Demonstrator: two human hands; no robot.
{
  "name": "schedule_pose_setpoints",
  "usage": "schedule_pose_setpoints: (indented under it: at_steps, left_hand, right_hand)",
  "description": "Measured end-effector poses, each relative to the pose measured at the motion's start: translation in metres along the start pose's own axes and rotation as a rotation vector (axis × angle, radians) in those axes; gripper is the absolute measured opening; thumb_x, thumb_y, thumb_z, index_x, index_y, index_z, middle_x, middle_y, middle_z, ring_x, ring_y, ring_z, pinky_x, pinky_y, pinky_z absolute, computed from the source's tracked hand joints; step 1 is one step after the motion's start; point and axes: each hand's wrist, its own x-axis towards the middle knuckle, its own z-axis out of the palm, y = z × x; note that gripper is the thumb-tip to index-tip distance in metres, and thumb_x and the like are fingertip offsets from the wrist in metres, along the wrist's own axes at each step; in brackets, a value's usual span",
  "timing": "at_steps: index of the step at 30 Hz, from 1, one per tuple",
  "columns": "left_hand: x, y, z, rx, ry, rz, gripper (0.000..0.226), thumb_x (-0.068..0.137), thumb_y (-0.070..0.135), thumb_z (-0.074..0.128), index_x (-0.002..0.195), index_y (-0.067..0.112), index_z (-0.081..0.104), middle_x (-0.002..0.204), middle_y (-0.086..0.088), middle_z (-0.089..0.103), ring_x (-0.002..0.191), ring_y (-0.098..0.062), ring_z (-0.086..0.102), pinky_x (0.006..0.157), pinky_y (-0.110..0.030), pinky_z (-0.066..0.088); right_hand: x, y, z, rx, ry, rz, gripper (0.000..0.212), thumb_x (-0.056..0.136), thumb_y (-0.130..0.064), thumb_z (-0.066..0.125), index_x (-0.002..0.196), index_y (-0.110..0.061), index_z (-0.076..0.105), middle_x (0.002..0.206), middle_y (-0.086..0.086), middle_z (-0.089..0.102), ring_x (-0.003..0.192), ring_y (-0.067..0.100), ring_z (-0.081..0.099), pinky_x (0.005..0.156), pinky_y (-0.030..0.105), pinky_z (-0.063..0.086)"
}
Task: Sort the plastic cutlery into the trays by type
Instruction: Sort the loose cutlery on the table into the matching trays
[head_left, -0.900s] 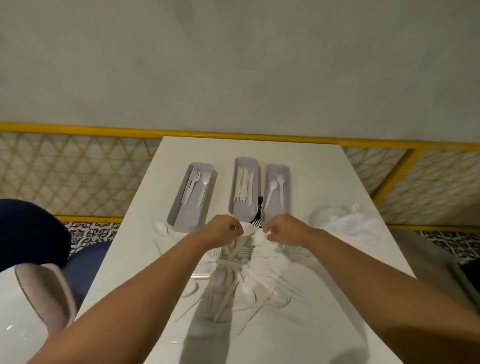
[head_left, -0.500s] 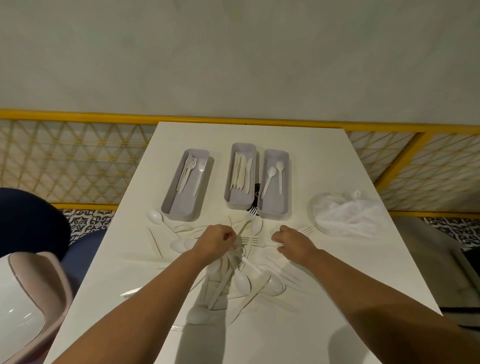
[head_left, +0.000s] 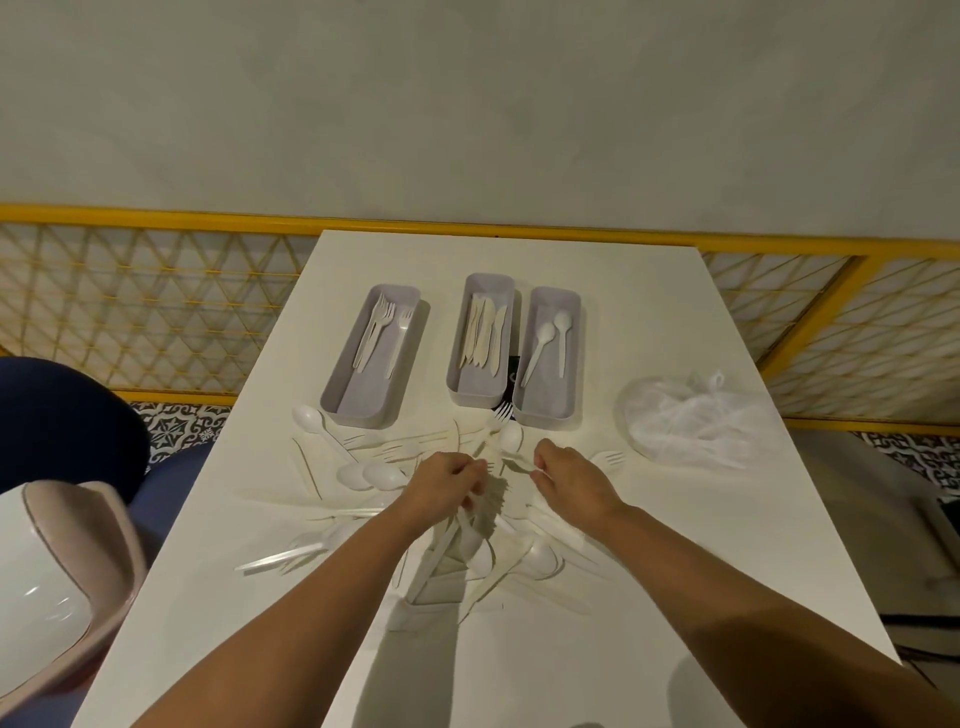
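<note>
left hand (head_left: 444, 483) is gripping a blurred cutlery bunch (head_left: 489, 501) | right hand (head_left: 569, 475) is pinching one white piece (head_left: 517, 466) | loose pile (head_left: 540, 558) is lying on table (head_left: 649, 545), near fork tray (head_left: 363, 395), knife tray (head_left: 475, 387), spoon tray (head_left: 545, 400)

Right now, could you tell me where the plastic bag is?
In the head view, the plastic bag lies on the right side of the table, right of the spoon tray and beyond the right hand.

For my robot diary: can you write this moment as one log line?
left hand grips cutlery bunch | right hand pinches one piece | fork tray, knife tray, spoon tray part-filled | pile unsorted
</note>
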Motion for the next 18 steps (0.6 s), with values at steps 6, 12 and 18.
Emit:
schedule_pose_setpoints:
  at_steps: [6, 12, 18]
  left_hand:
    - [-0.002, 0.010, 0.022, -0.324, -0.024, -0.204, 0.044, 0.095, 0.047, 0.044, 0.109, 0.007, 0.057, 0.096, -0.010, 0.066, 0.073, -0.020, 0.064, 0.060, -0.027, 0.051]
    - [-0.004, 0.007, 0.024, -0.502, 0.104, -0.216, 0.034, 0.101, 0.019, 0.031, 0.087, 0.002, 0.056, 0.075, -0.011, 0.066, 0.067, -0.024, 0.061, 0.062, -0.030, 0.049]
    - [-0.005, 0.007, 0.014, -0.679, 0.172, -0.204, 0.029, 0.102, 0.018, 0.033, 0.085, 0.004, 0.053, 0.077, -0.015, 0.064, 0.069, -0.027, 0.064, 0.067, -0.034, 0.055]
  right_hand:
    - [-0.008, -0.022, 0.011, 0.044, -0.021, -0.053, 0.015, 0.093, -0.020, 0.049, 0.105, -0.012, 0.047, 0.092, 0.004, 0.044, 0.079, 0.022, 0.046, 0.070, 0.031, 0.040]
    - [-0.017, -0.009, 0.009, 0.145, -0.074, -0.072, 0.022, 0.095, -0.025, 0.050, 0.113, -0.012, 0.054, 0.090, -0.003, 0.048, 0.092, 0.014, 0.042, 0.082, 0.031, 0.040]
    - [-0.018, 0.017, 0.012, -0.064, -0.205, -0.004, 0.038, 0.091, -0.030, 0.056, 0.123, -0.009, 0.051, 0.125, 0.008, 0.050, 0.116, 0.023, 0.046, 0.093, 0.028, 0.038]
